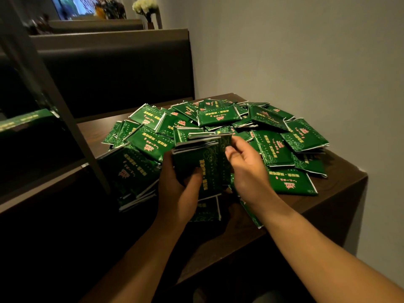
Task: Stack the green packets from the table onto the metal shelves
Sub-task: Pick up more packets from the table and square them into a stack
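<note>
A: Edges? Room to move?
B: Pile of green packets spreads almost to the table's right edge and front corner. Wall runs close along the right and back. Metal shelves stand at the left, slanted post just beside the pile; open gap in front between the arms.

A: Hands?
B: Left hand curls under a small stack of packets, thumb across its face. Right hand grips the stack's right side, fingers bent round it. Stack is held just above the pile's near side.

A: Surface, room?
B: Dark brown wood table, dim light, grey wall.

A: Anything else?
B: Some packets already lie on a shelf at far left. Dark booth seat backs behind the table, white flowers further back.
</note>
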Demonstrator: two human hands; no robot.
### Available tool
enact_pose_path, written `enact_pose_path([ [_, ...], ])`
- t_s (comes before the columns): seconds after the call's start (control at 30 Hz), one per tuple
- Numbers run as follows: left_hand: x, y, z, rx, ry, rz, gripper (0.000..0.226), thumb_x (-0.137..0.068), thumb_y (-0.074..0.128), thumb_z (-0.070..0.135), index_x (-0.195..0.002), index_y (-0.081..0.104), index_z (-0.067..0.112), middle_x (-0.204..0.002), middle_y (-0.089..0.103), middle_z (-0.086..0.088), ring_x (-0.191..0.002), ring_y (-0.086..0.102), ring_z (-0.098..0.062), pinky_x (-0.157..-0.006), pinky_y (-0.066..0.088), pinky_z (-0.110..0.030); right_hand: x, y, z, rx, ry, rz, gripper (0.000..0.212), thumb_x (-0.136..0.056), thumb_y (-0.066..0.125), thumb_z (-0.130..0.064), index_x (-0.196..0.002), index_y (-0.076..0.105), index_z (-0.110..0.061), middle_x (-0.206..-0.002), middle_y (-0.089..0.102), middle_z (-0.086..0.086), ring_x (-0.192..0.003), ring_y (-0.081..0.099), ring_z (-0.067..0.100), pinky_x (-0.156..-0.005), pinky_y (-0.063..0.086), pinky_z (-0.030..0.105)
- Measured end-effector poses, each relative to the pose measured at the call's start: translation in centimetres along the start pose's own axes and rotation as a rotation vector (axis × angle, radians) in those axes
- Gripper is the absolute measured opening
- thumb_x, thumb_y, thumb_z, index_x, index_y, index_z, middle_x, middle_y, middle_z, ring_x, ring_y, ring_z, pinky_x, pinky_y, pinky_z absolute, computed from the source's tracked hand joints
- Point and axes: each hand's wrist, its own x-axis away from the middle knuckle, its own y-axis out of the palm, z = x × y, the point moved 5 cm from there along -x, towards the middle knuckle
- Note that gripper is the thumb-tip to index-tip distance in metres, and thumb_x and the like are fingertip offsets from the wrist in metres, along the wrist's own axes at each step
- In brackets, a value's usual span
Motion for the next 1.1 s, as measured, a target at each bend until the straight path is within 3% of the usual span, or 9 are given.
enact_pose_path([
  [0.2, -0.2, 0.3, 0.1, 0.020, 0.003, -0.044, 0.057, -0.087, 0.058, -0.006, -0.117, 0.037, 0.038, -0.111, 0.057, 0.006, -0.091, 0.060, 0.006, -0.070, 0.046, -0.008, 1.2, 0.9, 0.5, -0.151, 0.049, -0.068, 0.038, -0.094, 0.053, -0.029, -0.131, 0.046, -0.033, -0.111, 0.053, -0.022, -0.099, 0.053, -0.014, -0.081, 0.039, 0.005],
  [0.33, 0.1, 1.0, -0.2, 0.065, -0.012, -0.114, 0.064, -0.087, 0.055, 0.003, -0.127, 0.026, 0.042, -0.120, 0.054, 0.009, -0.105, 0.058, 0.002, -0.083, 0.047, -0.014, 1.3, 2.4, 0.8, 0.073, 0.049, -0.185, 0.023, -0.097, 0.050, -0.016, -0.112, 0.055, -0.034, -0.099, 0.062, -0.018, -0.088, 0.058, -0.010, -0.077, 0.044, 0.019],
  [0.53, 0.0, 0.9, -1.0, 0.128, -0.071, -0.122, 0.046, -0.082, 0.048, 0.013, -0.127, 0.046, 0.022, -0.112, 0.065, 0.005, -0.107, 0.062, -0.011, -0.086, 0.048, -0.025, 1.5, 3.2, 0.5, 0.137, 0.028, -0.209, 0.026, -0.098, 0.041, -0.009, -0.112, 0.038, -0.030, -0.090, 0.048, -0.016, -0.071, 0.048, -0.026, -0.063, 0.039, -0.001],
  [0.67, 0.2, 0.6, -0.6, 0.082, -0.040, -0.102, 0.038, -0.085, 0.051, 0.016, -0.122, 0.051, 0.025, -0.108, 0.066, 0.014, -0.106, 0.062, -0.007, -0.087, 0.049, -0.024, 1.7, 3.1, -0.3, 0.122, -0.053, -0.126, 0.025, -0.094, 0.043, -0.007, -0.110, 0.044, -0.027, -0.095, 0.058, -0.006, -0.081, 0.057, -0.001, -0.071, 0.049, 0.022],
  [0.77, 0.3, 0.6, -0.7, 0.082, -0.070, -0.117, 0.040, -0.085, 0.054, 0.017, -0.124, 0.049, 0.024, -0.107, 0.066, 0.013, -0.104, 0.062, -0.004, -0.084, 0.049, -0.019, 1.8, 3.2, -0.7, 0.149, -0.018, -0.171, 0.024, -0.097, 0.041, -0.006, -0.114, 0.037, -0.023, -0.091, 0.050, -0.018, -0.077, 0.053, -0.007, -0.068, 0.044, 0.008],
  [0.83, 0.3, 0.7, -0.7, 0.124, -0.112, -0.108, 0.038, -0.090, 0.054, 0.007, -0.126, 0.048, 0.018, -0.105, 0.067, 0.010, -0.100, 0.063, 0.000, -0.078, 0.048, -0.012, 1.8, 3.1, -0.8, 0.221, 0.062, -0.237, 0.032, -0.099, 0.039, -0.012, -0.121, 0.028, -0.033, -0.090, 0.043, -0.022, -0.073, 0.046, -0.013, -0.068, 0.042, 0.016],
  [0.9, 0.2, 0.6, -0.6, 0.136, -0.143, -0.068, 0.039, -0.092, 0.051, -0.004, -0.127, 0.047, 0.011, -0.106, 0.065, 0.005, -0.095, 0.063, 0.002, -0.076, 0.047, -0.011, 1.7, 2.7, -0.8, 0.297, 0.093, -0.226, 0.033, -0.098, 0.040, -0.015, -0.120, 0.028, -0.037, -0.091, 0.054, -0.009, -0.074, 0.053, 0.003, -0.063, 0.040, 0.026],
  [1.0, -0.1, 0.2, 0.1, 0.168, -0.187, 0.005, 0.036, -0.091, 0.054, 0.000, -0.124, 0.050, 0.015, -0.106, 0.066, 0.004, -0.095, 0.065, -0.002, -0.076, 0.051, -0.015, 1.5, 2.1, -1.5, 0.311, 0.041, -0.166, 0.037, -0.099, 0.045, -0.018, -0.120, 0.026, -0.042, -0.102, 0.053, -0.014, -0.080, 0.057, 0.004, -0.059, 0.039, 0.023],
  [1.1, -0.3, -0.4, 1.1, 0.145, -0.268, 0.150, 0.030, -0.090, 0.059, 0.008, -0.112, 0.052, 0.027, -0.096, 0.066, 0.010, -0.084, 0.065, -0.001, -0.068, 0.049, -0.020, 1.2, 1.5, -2.6, 0.434, -0.149, -0.041, 0.040, -0.096, 0.054, -0.023, -0.125, 0.031, -0.038, -0.123, 0.046, -0.014, -0.108, 0.051, 0.006, -0.086, 0.044, 0.026],
])
